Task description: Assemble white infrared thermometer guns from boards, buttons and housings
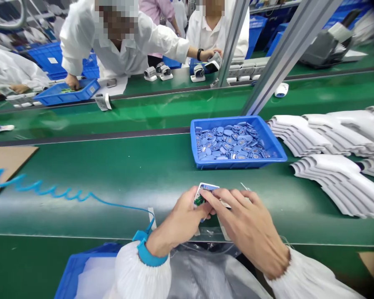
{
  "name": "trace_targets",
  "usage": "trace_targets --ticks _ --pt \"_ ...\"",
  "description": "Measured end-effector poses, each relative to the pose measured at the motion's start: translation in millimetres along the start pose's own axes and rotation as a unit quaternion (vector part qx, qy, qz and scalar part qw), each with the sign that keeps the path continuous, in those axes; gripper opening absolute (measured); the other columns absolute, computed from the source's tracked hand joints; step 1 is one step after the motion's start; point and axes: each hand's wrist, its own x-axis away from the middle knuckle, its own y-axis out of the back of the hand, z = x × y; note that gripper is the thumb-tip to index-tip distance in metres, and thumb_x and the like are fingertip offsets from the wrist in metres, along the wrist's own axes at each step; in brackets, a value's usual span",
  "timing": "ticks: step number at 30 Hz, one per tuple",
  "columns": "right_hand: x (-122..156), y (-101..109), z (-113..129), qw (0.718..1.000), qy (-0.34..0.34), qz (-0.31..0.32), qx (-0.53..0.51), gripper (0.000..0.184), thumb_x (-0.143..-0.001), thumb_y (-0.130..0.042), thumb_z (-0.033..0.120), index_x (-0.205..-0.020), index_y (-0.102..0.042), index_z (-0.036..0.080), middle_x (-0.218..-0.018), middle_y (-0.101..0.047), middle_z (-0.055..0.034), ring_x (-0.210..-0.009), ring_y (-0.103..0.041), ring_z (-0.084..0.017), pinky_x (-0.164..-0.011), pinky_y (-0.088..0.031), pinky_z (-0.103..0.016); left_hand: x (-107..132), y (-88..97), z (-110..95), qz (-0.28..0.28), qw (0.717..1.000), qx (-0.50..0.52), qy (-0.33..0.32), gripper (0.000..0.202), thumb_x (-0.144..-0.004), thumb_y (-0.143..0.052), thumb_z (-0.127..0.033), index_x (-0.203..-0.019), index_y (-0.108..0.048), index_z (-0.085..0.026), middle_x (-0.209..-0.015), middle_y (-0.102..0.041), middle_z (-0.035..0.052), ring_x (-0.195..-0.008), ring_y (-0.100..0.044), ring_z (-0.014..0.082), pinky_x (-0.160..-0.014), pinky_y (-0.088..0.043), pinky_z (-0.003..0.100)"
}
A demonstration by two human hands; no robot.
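Low over the green bench, both hands meet around a small white plastic casing with a green circuit board [200, 201] inside. My left hand [182, 216] is closed on its left side, thumb at the near edge. Fingers of my right hand [247, 222] press on its top and right side, covering much of it. Whether the right fingers also pinch a smaller part is hidden. A blue wrist strap [152, 252] circles my left wrist, and its coiled blue cord [112, 204] runs off to the left.
Beyond my hands stands a blue bin [239, 164] of small blue oval parts [227, 143]. Stacked curved white pieces [333, 176] lie at right, cardboard [9, 162] at left. A slanted metal post [277, 54] rises behind the bin. Co-workers in white work across the line.
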Motion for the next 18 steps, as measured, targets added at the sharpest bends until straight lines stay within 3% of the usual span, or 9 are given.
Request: trace_targets --ticks 5,10,12,15,18 --pt "3 -6 -4 0.999 0.018 0.023 0.038 0.048 -0.088 -0.050 0.007 -0.134 -0.055 0.018 -0.104 -0.068 -0.0052 -0.082 -0.052 -0.022 -0.077 -0.033 -0.041 2 -2.0 3 -0.027 0.999 0.017 0.003 0.019 -0.089 -0.064 -0.029 -0.097 -0.058 -0.013 -0.080 -0.054 0.0000 -0.072 -0.048 0.0117 -0.069 -0.040 0.025" --pt "15 12 -17 0.994 -0.069 -0.011 -0.089 0.029 -0.097 -0.049 0.015 -0.120 -0.062 0.026 -0.110 -0.067 -0.0018 -0.091 -0.060 -0.018 -0.079 -0.038 -0.036 2 3.4 -1 -0.012 0.999 0.016 0.036 0.029 -0.087 -0.068 -0.037 -0.103 -0.061 -0.014 -0.086 -0.061 0.0030 -0.077 -0.054 0.0139 -0.072 -0.043 0.026" --pt "25 28 -40 0.986 -0.133 -0.041 -0.093 0.021 -0.098 -0.051 0.026 -0.115 -0.064 0.027 -0.111 -0.067 -0.0035 -0.098 -0.062 -0.020 -0.081 -0.041 -0.035 4 6.4 -3 -0.023 0.999 0.009 0.046 0.035 -0.090 -0.064 -0.045 -0.106 -0.062 -0.013 -0.089 -0.064 0.0049 -0.079 -0.056 0.0148 -0.072 -0.044 0.026" --pt "51 50 -98 0.957 -0.279 -0.081 0.013 0.028 -0.097 -0.050 0.038 -0.115 -0.066 0.023 -0.112 -0.067 -0.0090 -0.100 -0.063 -0.024 -0.085 -0.046 -0.037 6 10.0 -5 -0.081 0.994 0.024 0.075 0.041 -0.089 -0.066 -0.049 -0.108 -0.066 -0.013 -0.095 -0.066 0.0062 -0.080 -0.057 0.0151 -0.074 -0.045 0.025" --pt "82 58 -163 0.894 -0.415 -0.010 0.170 0.044 -0.097 -0.044 0.046 -0.119 -0.066 0.015 -0.120 -0.064 -0.0194 -0.109 -0.060 -0.034 -0.085 -0.047 -0.044 7 14.8 -5 -0.125 0.984 0.048 0.115 0.043 -0.083 -0.073 -0.049 -0.110 -0.069 -0.014 -0.101 -0.068 0.0066 -0.085 -0.058 0.0167 -0.078 -0.047 0.026"
